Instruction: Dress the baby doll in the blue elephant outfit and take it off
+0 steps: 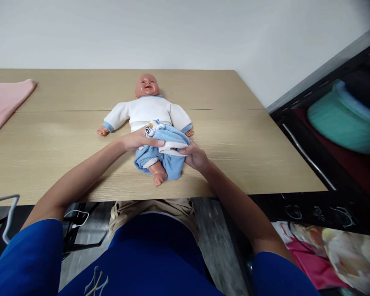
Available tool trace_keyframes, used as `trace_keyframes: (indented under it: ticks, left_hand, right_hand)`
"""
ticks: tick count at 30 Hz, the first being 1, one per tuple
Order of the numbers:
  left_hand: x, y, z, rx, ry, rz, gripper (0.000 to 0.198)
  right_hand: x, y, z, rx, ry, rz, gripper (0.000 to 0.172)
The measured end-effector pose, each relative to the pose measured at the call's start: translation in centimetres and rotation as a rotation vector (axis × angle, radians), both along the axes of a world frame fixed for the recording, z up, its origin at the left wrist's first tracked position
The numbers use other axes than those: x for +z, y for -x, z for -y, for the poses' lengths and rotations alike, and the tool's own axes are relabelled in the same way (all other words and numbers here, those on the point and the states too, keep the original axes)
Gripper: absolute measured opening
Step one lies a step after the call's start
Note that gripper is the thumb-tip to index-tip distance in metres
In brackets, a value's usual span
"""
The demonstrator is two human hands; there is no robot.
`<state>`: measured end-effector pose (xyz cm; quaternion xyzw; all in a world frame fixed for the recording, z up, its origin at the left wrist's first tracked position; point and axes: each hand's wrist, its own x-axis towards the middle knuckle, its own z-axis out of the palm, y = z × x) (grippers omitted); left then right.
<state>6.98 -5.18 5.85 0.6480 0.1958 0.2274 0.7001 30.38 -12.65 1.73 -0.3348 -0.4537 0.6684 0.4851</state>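
On its back on the table lies a baby doll (147, 86), head toward the wall, in a white sweater (149, 109) with light blue cuffs and collar. Light blue doll pants (172, 133) with white trim and a cartoon patch cover its lower body. One bare foot (159, 176) sticks out of a pant leg; the other foot is hidden. My left hand (138, 139) grips the pants at the doll's hip, thumb stretched across the fabric. With my right hand (195, 154) I pinch the white-edged cuff of the other pant leg.
A pink cloth (9, 100) lies on the wooden table (64, 156) at the far left. To the right stands a black rack (308, 152) holding a teal rounded object (342, 119). Plastic bags (348, 250) sit low at the right. The table's front edge is close to my body.
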Motion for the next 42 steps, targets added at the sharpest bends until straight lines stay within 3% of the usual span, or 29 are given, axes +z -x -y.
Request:
trace_keyframes:
  ticks: [6,10,15,19,21,24,28,34,39,42]
  left_hand:
    - [0.0,0.6,-0.6,-0.085,0.011,-0.063,0.065]
    - [0.4,0.5,-0.7,-0.145,-0.017,-0.062,0.065]
    - [1.9,-0.4,0.2,-0.256,-0.175,-0.102,0.063]
    - [2.5,-0.4,0.8,-0.153,-0.327,-0.188,0.044]
    - [2.5,-0.3,0.9,-0.086,-0.379,-0.235,0.030]
    - [2.4,-0.4,1.0,-0.069,-0.427,-0.283,0.035]
    - [2.4,-0.8,1.3,-0.038,-0.486,-0.260,0.025]
    - [2.5,-0.6,1.9,-0.220,-0.430,-0.419,0.032]
    - [2.3,-0.7,2.6,-0.159,-0.562,-0.592,0.037]
    - [2.3,-1.1,3.5,-0.083,-0.694,-0.736,0.042]
  right_hand:
    - [-0.3,-0.4,-0.1,0.074,-0.068,-0.019,0.023]
    - [-0.8,-1.1,-0.3,0.037,-0.031,-0.029,0.019]
    - [-0.5,-1.6,-0.1,0.161,-0.041,-0.044,0.018]
    - [-0.3,-1.3,-0.2,0.192,-0.070,-0.007,0.019]
    - [-0.4,-1.0,-0.3,0.158,-0.109,0.007,0.021]
    - [-0.5,-0.4,0.6,0.042,-0.145,0.063,0.026]
    - [0.1,0.3,3.9,-0.165,-0.117,0.228,0.023]
    - [0.8,1.9,8.6,-0.294,-0.090,0.306,0.050]
    - [-0.7,2.4,9.7,-0.435,-0.107,0.364,0.038]
    - [-1.1,2.4,10.5,-0.436,-0.125,0.445,0.031]
